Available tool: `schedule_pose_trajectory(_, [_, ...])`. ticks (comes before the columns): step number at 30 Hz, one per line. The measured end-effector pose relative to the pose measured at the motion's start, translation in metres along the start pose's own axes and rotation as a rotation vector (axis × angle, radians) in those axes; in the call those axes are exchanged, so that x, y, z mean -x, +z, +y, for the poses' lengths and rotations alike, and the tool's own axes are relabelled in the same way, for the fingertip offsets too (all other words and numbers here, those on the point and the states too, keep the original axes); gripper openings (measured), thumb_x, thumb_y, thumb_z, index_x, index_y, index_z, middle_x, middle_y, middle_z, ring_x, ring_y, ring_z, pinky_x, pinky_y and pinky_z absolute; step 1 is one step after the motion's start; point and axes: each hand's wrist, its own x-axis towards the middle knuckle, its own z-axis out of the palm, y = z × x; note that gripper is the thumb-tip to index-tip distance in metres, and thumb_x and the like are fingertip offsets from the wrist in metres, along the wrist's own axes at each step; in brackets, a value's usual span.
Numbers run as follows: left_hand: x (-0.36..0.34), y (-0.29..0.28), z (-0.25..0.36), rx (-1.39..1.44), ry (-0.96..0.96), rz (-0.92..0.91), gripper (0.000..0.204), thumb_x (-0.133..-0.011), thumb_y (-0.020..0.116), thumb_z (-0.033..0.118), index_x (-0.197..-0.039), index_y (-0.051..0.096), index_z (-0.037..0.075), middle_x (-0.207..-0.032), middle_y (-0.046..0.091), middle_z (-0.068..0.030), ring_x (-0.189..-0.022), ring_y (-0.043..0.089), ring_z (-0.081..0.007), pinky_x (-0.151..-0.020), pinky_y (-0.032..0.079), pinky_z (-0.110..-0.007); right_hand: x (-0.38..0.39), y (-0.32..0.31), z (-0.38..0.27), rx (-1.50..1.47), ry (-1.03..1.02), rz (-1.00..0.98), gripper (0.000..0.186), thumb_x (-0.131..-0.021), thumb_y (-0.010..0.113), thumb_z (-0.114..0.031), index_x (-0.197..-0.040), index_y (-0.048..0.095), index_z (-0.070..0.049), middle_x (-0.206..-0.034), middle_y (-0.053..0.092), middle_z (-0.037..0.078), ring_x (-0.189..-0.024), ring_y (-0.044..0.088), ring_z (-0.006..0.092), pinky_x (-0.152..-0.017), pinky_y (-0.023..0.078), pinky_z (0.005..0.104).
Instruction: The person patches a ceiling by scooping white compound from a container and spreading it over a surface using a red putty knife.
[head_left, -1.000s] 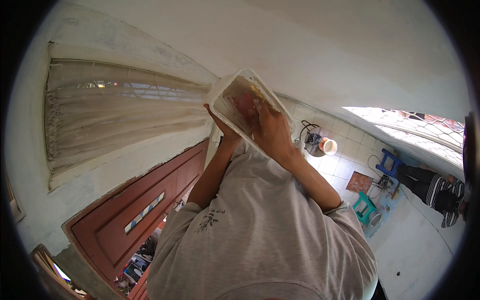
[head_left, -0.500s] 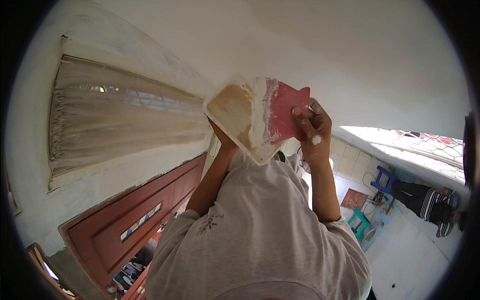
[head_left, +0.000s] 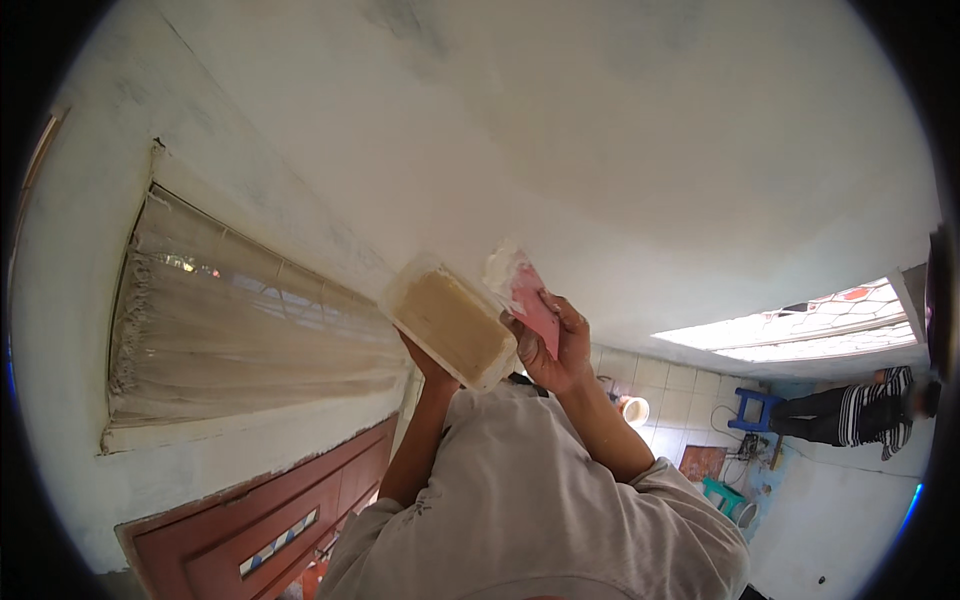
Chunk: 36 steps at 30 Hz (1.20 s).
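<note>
My left hand [head_left: 428, 362] holds a white rectangular tray [head_left: 450, 325] from below, and the tray is filled with beige putty. The hand is mostly hidden under it. My right hand [head_left: 562, 350] grips a pink-red flat scraper [head_left: 537, 305] just right of the tray. White putty sits on the blade's upper edge [head_left: 503, 268], close to the white plastered surface [head_left: 600, 150] overhead. I cannot tell whether the blade touches that surface. My grey-shirted torso fills the lower middle.
A pale curtain [head_left: 230, 330] hangs at the left above a red-brown panelled door [head_left: 250, 520]. At the far right are another person in a striped top [head_left: 860, 410], a blue stool [head_left: 755, 408], a green stool [head_left: 725, 495], a bucket [head_left: 633, 410] and a bright window [head_left: 800, 330].
My right hand has lifted the scraper off the tray with white putty on it and raised it toward the surface. The tray has turned flatter, and the view has tilted upward.
</note>
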Motion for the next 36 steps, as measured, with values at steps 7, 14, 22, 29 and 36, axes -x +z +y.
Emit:
schedule_pose_trajectory(7, [-0.006, 0.031, 0.038, 0.230, -0.126, 0.041, 0.070, -0.102, 0.030, 0.067, -0.153, 0.035, 0.019, -0.150, 0.044, -0.0031, -0.135, 0.046, -0.0251, -0.112, 0.041, -0.044, -0.047, 0.045, 0.023, 0.349, -0.127, 0.025, 0.038, -0.105, 0.045, -0.024, -0.129, 0.048, 0.005, -0.120, 0.059, 0.016, -0.104, 0.063, 0.0248, -0.092, 0.061, 0.0309])
schedule_pose_trajectory(14, [-0.011, 0.058, 0.061, 0.079, -0.162, 0.150, 0.081, -0.096, 0.028, 0.077, -0.154, 0.035, 0.020, -0.150, 0.044, -0.0037, -0.135, 0.046, -0.0264, -0.111, 0.040, -0.044, -0.107, 0.088, 0.010, 0.275, -0.241, 0.159, 0.035, -0.105, 0.039, -0.021, -0.124, 0.052, 0.006, -0.107, 0.059, 0.013, -0.092, 0.061, 0.0191, -0.082, 0.059, 0.0262])
schedule_pose_trajectory(22, [-0.033, 0.042, 0.046, 0.174, -0.261, 0.041, 0.081, -0.097, 0.026, 0.077, -0.154, 0.034, 0.020, -0.150, 0.044, -0.0030, -0.134, 0.046, -0.0255, -0.110, 0.041, -0.043, -0.116, 0.090, 0.007, 0.348, -0.185, -0.018, 0.031, -0.103, 0.038, -0.017, -0.110, 0.058, 0.006, -0.083, 0.056, 0.007, -0.071, 0.050, 0.0137, -0.060, 0.044, 0.0241])
schedule_pose_trajectory(29, [-0.038, 0.041, 0.034, 0.141, -0.311, 0.008, 0.080, -0.097, 0.025, 0.076, -0.153, 0.035, 0.020, -0.148, 0.045, -0.0040, -0.134, 0.046, -0.0255, -0.110, 0.042, -0.043, -0.118, 0.140, -0.049, -0.050, -0.300, -0.246, 0.021, -0.097, 0.043, -0.002, -0.110, 0.057, 0.005, -0.088, 0.054, 0.008, -0.076, 0.052, 0.0162, -0.066, 0.044, 0.0298])
schedule_pose_trajectory(36, [-0.039, 0.032, 0.038, 0.194, -0.393, 0.034, 0.081, -0.097, 0.026, 0.076, -0.152, 0.037, 0.018, -0.145, 0.048, -0.0053, -0.132, 0.048, -0.0258, -0.108, 0.044, -0.043, -0.045, 0.180, -0.025, 0.012, -0.584, -0.564, 0.008, -0.097, 0.043, 0.003, -0.103, 0.049, 0.002, -0.084, 0.047, 0.006, -0.069, 0.046, 0.0134, -0.063, 0.039, 0.0283])
